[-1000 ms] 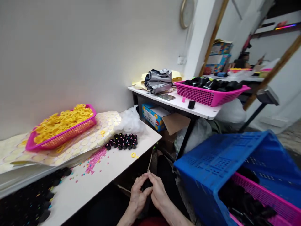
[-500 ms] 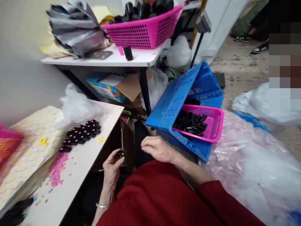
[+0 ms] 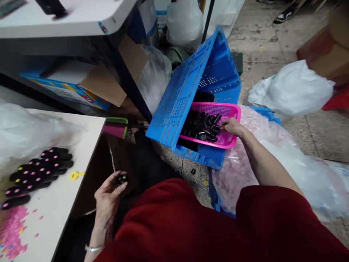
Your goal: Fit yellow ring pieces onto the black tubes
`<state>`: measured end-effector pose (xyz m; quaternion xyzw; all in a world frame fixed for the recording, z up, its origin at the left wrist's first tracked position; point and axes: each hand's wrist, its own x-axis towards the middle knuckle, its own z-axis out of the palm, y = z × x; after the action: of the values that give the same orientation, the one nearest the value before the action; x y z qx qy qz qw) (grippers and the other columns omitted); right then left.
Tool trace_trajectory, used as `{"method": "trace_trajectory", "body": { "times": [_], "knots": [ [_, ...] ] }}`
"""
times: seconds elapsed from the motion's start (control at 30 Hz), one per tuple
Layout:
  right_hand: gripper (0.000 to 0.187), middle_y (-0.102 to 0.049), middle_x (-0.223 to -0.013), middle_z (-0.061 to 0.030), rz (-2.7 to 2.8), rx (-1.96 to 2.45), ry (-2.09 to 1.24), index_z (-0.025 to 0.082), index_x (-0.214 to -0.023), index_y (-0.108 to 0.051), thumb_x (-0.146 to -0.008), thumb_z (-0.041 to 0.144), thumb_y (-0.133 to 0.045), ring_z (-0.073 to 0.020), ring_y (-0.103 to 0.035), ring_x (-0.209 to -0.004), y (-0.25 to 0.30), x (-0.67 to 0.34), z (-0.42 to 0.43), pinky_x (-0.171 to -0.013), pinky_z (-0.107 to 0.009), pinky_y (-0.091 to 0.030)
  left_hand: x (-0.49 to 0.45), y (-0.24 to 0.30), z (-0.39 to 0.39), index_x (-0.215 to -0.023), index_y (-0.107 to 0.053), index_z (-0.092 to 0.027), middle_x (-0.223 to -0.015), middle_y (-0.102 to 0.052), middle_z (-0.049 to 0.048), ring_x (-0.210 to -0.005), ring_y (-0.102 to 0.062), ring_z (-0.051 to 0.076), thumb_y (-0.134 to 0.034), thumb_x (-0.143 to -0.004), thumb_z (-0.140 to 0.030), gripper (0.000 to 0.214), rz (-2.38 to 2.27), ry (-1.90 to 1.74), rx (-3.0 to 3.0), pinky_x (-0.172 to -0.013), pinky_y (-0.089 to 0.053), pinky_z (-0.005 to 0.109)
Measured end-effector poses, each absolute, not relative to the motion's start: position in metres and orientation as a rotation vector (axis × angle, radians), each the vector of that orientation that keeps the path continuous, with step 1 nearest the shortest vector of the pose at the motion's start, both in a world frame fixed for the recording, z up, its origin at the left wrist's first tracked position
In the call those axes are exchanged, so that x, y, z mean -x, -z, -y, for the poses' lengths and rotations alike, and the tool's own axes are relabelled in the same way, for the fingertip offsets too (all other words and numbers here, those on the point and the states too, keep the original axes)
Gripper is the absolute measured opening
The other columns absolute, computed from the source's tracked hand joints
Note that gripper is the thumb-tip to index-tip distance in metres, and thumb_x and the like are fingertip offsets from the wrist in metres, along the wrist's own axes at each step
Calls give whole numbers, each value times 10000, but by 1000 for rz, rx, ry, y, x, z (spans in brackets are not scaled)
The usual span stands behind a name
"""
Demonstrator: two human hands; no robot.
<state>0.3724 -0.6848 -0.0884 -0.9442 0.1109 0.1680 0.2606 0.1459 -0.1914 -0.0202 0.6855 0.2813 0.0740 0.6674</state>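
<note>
In the head view, which is the only view, the left hand (image 3: 110, 194) is in the lower part of the frame, left of the middle, and it pinches one black tube (image 3: 121, 179) between the thumb and the fingers. The round end of this tube faces up to the camera and shows small green-yellow bits; its long axis seems to run nearly along the line of sight, but the fingers hide most of the body. Right of the centre, the right hand (image 3: 231, 127) has its fingers bent together at the loose tubes (image 3: 205, 125) inside the pink basket (image 3: 235, 109); whether it pinches one of them, I cannot tell. The basket sits in the blue crate (image 3: 174, 96), and the loose tubes lie there in mixed directions. At the left edge, a group of tubes (image 3: 40, 169) seems to stand upright on the white table (image 3: 61, 207), with pink and yellow dots on the tops, near the pink beads (image 3: 13, 233) and a yellow ring piece (image 3: 77, 175). In my judgement, this group is the finished part, the tube in the left hand is in work, and many in the basket are left
</note>
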Motion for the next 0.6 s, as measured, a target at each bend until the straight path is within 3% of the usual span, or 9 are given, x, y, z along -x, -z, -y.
{"method": "trace_trajectory", "body": {
  "times": [0.27,0.37,0.6],
  "knots": [
    [198,-693,-833,-76,-166,2763,-674,129,-890,-714,-743,144,-582,-171,-613,-774,126,-384,653,-701,-253,-427,-161,22,194,-916,-701,-157,-868,-719,41,-750,-652,144,-843,-454,-205,485,-663,-112,-1624,-641,-576,208],
    [246,-698,-886,-106,-65,2861,-806,149,-920,-715,-686,214,-677,-215,-625,-818,132,-383,642,-712,-281,-436,-162,24,195,-893,-707,-152,-852,-720,40,-738,-655,144,-846,-444,-208,473,-691,-112,-1615,-638,-578,206],
    [269,-672,-954,-205,137,3030,-979,106,-955,-707,-703,124,-613,-296,-605,-946,122,-368,651,-773,-363,-439,-162,28,197,-902,-711,-164,-840,-724,24,-720,-652,120,-849,-427,-175,495,-752,-79,-1558,-627,-564,168]
  ]
}}
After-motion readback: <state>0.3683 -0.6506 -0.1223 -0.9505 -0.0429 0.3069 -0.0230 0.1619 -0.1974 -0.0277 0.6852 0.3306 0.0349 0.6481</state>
